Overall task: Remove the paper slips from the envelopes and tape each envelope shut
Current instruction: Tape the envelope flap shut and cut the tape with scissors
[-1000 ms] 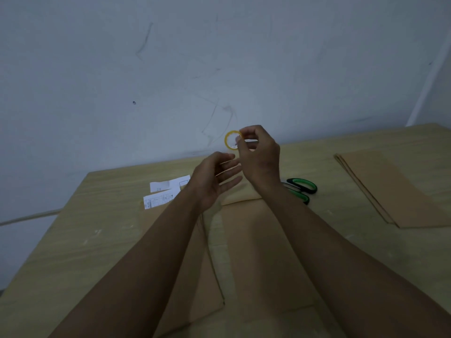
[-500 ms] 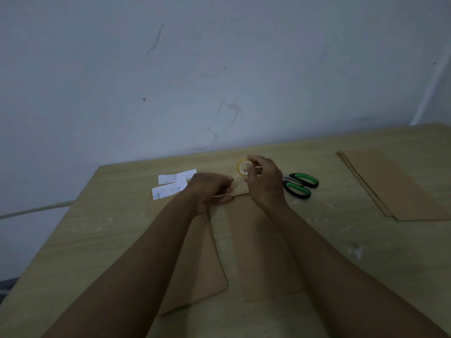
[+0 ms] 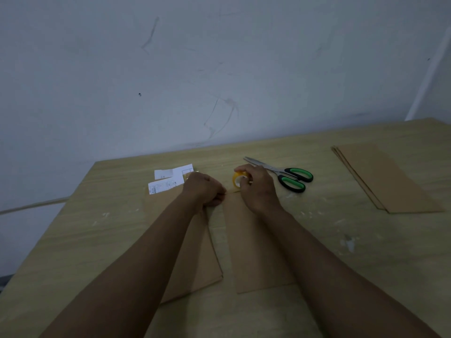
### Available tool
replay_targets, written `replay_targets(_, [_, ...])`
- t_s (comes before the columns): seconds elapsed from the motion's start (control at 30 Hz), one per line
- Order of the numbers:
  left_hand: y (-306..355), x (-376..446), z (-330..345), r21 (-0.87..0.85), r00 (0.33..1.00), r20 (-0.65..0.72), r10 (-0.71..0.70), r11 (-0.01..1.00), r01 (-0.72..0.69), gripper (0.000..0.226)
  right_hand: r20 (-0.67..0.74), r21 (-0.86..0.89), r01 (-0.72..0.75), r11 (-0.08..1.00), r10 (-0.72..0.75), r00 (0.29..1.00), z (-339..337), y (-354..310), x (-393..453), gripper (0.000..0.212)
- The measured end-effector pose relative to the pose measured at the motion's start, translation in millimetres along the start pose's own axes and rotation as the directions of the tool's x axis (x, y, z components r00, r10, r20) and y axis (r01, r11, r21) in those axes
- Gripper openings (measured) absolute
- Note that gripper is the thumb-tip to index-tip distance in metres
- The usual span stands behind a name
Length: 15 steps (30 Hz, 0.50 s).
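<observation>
Hands first: held the yellow tape roll (image 3: pixel 238 180) in the right hand (image 3: pixel 256 189), fingers curled round it, just past the top edge of the middle envelope (image 3: pixel 251 240). Set the left hand (image 3: pixel 203 191) right beside it at the same top edge, fingers curled tight. Looked to be pinching the loose tape end (image 3: pixel 230 191) there, though too small and dark to be sure. Most likely did it this way so one hand could pin the end down while the other pulled the roll along to lay a strip over the opening.

Laid that envelope flat on the bench (image 3: pixel 97 228), long way pointing off from the body, so the mouth sat where both hands could reach. Had a second envelope (image 3: pixel 195 252) lying just to the left, partly under the left arm.

Put the white paper slips (image 3: pixel 168 180) beyond the left hand, out of the envelopes and out of the way. Left the green-handled scissors (image 3: pixel 290 178) just right of the right hand, close enough to grab for cutting the tape. Parked a stack of envelopes (image 3: pixel 388 179) well off to the right; could not tell if done or waiting.

Judged the step as taping, with no cut made yet.
</observation>
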<state>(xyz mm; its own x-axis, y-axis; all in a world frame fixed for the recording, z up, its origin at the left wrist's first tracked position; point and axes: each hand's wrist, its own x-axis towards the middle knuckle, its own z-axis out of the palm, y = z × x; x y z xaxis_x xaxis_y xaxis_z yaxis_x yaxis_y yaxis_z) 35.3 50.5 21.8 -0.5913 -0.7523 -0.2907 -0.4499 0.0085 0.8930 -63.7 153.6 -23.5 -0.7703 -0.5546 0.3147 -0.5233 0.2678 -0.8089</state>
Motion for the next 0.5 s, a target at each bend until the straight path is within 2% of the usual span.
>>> replay_targets(0.1, [2, 1, 5, 0.013, 1.000, -0.025, -0.008, 1.000, 0.008, 0.007, 0.023, -0.015, -0.008, 1.000, 0.009, 1.000, 0, -1, -2, 0.031])
replay_targets(0.4, [13, 1, 6, 0.099, 0.995, -0.056, -0.076, 0.992, 0.082, 0.022, 0.038, -0.057, 0.006, 0.998, -0.004, 0.999, 1, -1, -4, 0.035])
replay_targets(0.5, [18, 2, 8, 0.191, 0.995, -0.074, -0.073, 0.978, 0.086, 0.020, 0.036, -0.075, 0.032, 0.997, -0.029, 0.999, 0, -1, -4, 0.037])
